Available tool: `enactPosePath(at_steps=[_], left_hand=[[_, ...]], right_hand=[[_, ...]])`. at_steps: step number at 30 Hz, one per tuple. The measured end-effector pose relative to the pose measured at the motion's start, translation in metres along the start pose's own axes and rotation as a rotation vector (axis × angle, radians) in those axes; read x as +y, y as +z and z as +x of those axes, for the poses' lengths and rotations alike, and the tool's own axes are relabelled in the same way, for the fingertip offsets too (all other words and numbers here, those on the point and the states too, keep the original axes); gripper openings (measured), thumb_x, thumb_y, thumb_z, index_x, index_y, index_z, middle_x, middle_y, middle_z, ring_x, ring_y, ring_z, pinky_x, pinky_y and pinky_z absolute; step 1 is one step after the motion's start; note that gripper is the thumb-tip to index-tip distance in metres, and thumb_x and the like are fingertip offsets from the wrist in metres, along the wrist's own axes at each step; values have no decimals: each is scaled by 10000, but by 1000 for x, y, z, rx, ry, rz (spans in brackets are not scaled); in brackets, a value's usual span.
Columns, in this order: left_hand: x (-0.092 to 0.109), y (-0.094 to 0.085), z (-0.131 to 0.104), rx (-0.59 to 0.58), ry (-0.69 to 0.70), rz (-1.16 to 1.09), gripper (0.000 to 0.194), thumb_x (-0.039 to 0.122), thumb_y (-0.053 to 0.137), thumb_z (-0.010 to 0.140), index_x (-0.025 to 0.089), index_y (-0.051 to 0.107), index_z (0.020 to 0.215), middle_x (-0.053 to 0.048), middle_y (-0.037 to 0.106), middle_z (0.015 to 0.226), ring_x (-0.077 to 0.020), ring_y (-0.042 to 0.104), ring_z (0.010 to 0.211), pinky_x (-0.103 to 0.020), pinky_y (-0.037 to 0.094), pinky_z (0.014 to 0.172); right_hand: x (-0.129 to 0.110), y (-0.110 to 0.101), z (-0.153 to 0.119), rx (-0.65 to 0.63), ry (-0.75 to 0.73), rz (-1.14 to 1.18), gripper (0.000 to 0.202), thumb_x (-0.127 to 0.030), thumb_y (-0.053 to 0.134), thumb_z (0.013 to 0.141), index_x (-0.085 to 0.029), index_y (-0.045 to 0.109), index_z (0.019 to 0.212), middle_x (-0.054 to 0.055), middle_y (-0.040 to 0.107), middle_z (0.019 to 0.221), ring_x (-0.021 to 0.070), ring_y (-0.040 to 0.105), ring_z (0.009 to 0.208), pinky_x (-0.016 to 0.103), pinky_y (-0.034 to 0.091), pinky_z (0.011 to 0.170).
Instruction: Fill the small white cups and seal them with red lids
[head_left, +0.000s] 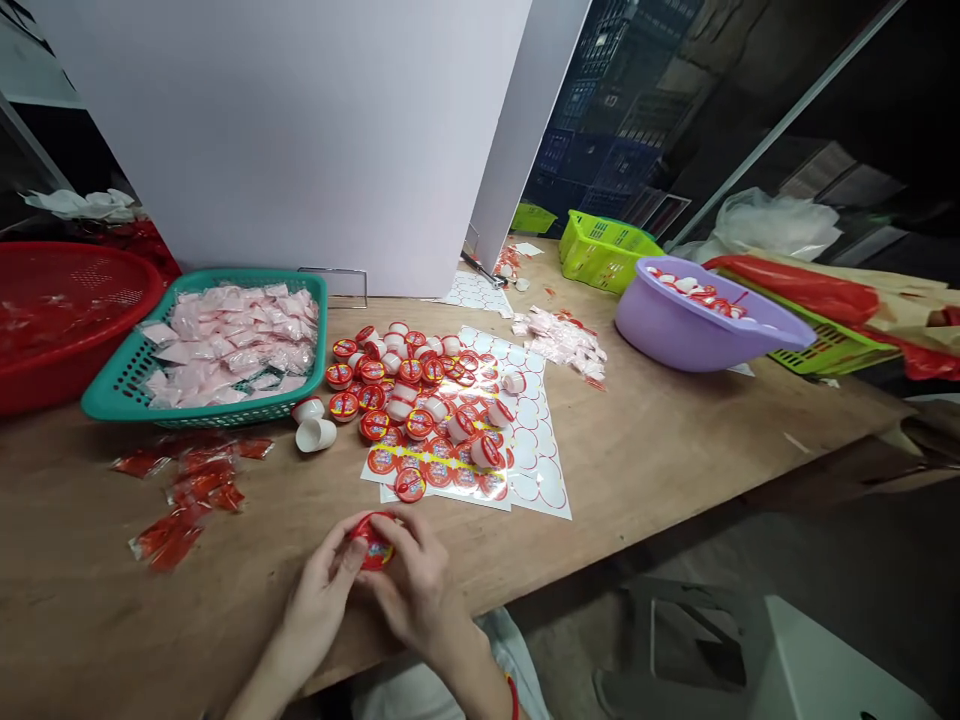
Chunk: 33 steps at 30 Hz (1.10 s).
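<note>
Close to the table's front edge, my left hand (326, 580) and my right hand (416, 570) are both closed around a small cup with a red printed lid (376, 548). Its cup part is mostly hidden by my fingers. Just beyond lie printed sticker sheets (442, 472) with round red labels, and a pile of small white cups with red lids (409, 390) rests partly on them. Two white cups without visible lids (316, 434) sit left of the pile. Red clear-wrapped packets (202, 480) are scattered to the left of my hands.
A green basket (202, 412) holds many pale pink packets, with a red colander (75, 340) left of it. On the right stand a purple basin (675, 330) of lidded cups and a lime basket (600, 255). A white panel (300, 140) rises behind.
</note>
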<state>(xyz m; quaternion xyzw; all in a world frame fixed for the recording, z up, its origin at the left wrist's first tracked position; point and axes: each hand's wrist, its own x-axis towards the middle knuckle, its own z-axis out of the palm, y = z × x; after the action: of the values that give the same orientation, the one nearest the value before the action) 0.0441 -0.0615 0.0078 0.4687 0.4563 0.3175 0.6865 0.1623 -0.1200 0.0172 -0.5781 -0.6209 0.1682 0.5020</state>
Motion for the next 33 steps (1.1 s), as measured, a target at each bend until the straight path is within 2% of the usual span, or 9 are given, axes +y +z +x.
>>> enactPosePath(at_steps=[3, 5, 9, 13, 15, 19, 23, 28, 33], left_hand=[[0, 5, -6, -135, -158, -247, 552, 547, 604, 690, 214, 565, 1128, -87, 643, 1102, -264, 604, 987, -371, 503, 830], [2, 7, -10, -167, -230, -340, 569, 498, 615, 712, 226, 501, 1199, -89, 627, 1131, -257, 604, 988, -358, 508, 815], [6, 4, -12, -145, -219, -293, 543, 463, 640, 708, 221, 513, 1177, -66, 619, 1145, -229, 581, 1022, -286, 508, 800], [7, 1, -10, -111, -218, -157, 601, 560, 672, 606, 203, 573, 1080, -54, 673, 1020, -240, 610, 943, -276, 526, 730], [7, 2, -9, -95, -191, -110, 628, 604, 678, 552, 194, 599, 1022, -53, 686, 975, -250, 614, 922, -285, 526, 726], [10, 4, -6, -84, -80, -5, 626, 651, 644, 545, 174, 616, 949, -59, 694, 923, -244, 616, 899, -286, 496, 791], [12, 2, -6, -42, 13, 121, 636, 685, 592, 569, 161, 613, 928, -69, 688, 907, -238, 608, 891, -264, 481, 774], [15, -1, -9, -69, 24, 165, 645, 722, 515, 604, 165, 620, 910, -56, 687, 845, -217, 608, 792, -256, 480, 708], [17, -1, -10, -75, -5, 160, 596, 711, 534, 599, 188, 633, 866, -40, 684, 861, -228, 595, 863, -247, 473, 730]], right_hand=[[1, 0, -1, 173, 129, 101, 278, -192, 606, 753, -194, 532, 1021, 85, 585, 1027, 200, 556, 992, 327, 470, 854], [0, -1, 0, 189, 152, 124, 245, -182, 616, 733, -187, 533, 963, 86, 592, 1012, 208, 549, 1005, 345, 453, 867], [-4, -13, 5, -2, 103, 167, 261, -167, 643, 701, -168, 536, 938, 84, 590, 991, 197, 553, 968, 315, 448, 841], [-5, -31, 11, -242, 86, 119, 482, -194, 660, 720, -184, 485, 1168, 70, 561, 1053, 173, 546, 933, 280, 446, 822], [-6, -36, 13, -325, 92, 85, 503, -221, 649, 747, -213, 466, 1215, 67, 530, 1105, 169, 532, 957, 272, 440, 832], [-7, -35, 12, -279, 132, 73, 466, -232, 660, 740, -205, 477, 1168, 55, 546, 1056, 162, 532, 902, 259, 444, 802], [-7, -31, 10, -268, 73, 39, 435, -231, 619, 769, -195, 458, 1172, 70, 551, 1055, 182, 516, 944, 290, 427, 833], [-7, -29, 10, -285, 28, -13, 475, -356, 593, 788, -198, 447, 1211, 76, 557, 1011, 193, 532, 902, 305, 441, 796], [-9, -29, 10, -330, -19, -46, 456, -399, 535, 812, -209, 460, 1220, 77, 566, 989, 193, 547, 869, 295, 455, 754]])
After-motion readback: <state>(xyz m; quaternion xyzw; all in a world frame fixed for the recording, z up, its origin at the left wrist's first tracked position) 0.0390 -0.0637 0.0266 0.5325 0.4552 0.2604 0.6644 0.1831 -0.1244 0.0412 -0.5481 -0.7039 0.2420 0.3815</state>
